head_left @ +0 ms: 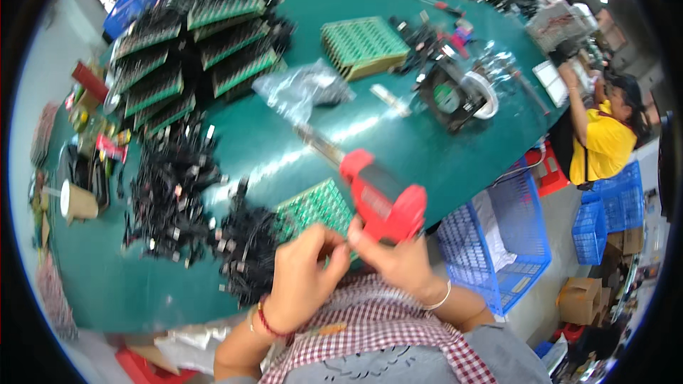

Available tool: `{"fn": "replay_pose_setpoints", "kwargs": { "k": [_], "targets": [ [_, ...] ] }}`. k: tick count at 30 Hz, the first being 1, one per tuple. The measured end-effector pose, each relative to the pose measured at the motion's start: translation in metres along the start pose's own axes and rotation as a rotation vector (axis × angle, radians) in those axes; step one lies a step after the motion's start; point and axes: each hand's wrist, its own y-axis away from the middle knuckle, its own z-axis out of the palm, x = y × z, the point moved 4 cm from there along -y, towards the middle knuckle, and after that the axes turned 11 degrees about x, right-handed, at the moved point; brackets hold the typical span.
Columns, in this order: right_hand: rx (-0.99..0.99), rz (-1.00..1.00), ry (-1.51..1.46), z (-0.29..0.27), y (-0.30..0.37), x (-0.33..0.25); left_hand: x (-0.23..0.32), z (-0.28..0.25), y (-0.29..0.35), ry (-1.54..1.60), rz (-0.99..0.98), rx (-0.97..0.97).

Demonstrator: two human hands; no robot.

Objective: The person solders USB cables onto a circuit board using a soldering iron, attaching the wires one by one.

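A red and black handheld power tool (384,203) with a long metal tip lies over the front of my right hand (402,267). My right fingers go out of sight behind its body, and the thumb reaches toward my left hand (306,263). The left fingers are curled in a pinch; anything between them is too small to make out. Just beyond my hands lies a green tray with rows of small cells (316,210), partly covered by them. A heap of black cables with metal plugs (249,249) sits beside my left hand.
Stacked green boards loaded with black cables (228,46) rise at the far left, near a larger cable pile (174,192). A clear plastic bag (302,89), a stack of green trays (364,43) and a paper cup (78,200) stand around. Blue crates (498,242) and a person in yellow (605,142) are at right.
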Motion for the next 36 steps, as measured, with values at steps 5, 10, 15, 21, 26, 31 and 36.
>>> {"fn": "replay_pose_setpoints", "kwargs": {
  "k": [5,10,15,21,26,31,36],
  "targets": [
    [0.168,-0.004,-0.330,-0.004,-0.029,-0.003,-0.023,-0.014,-0.019,0.120,-0.169,0.119],
    [0.007,0.058,-0.188,0.007,-0.023,0.010,-0.024,-0.015,-0.016,0.043,-0.169,0.106],
    [-0.016,0.135,-0.207,0.020,-0.012,0.014,-0.020,-0.009,-0.011,-0.027,-0.083,0.107],
    [0.024,0.078,-0.289,0.017,-0.008,0.011,-0.018,-0.007,-0.006,-0.013,-0.030,0.185],
    [0.009,0.173,-0.390,0.017,-0.005,0.007,-0.013,-0.007,-0.005,-0.013,0.119,0.207],
    [-0.024,0.150,-0.480,0.015,-0.012,0.007,-0.006,-0.007,-0.011,-0.055,0.198,0.137],
    [0.035,-0.013,-0.043,-0.004,-0.010,0.028,0.001,-0.010,-0.014,-0.118,0.227,0.036]
  ]
}}
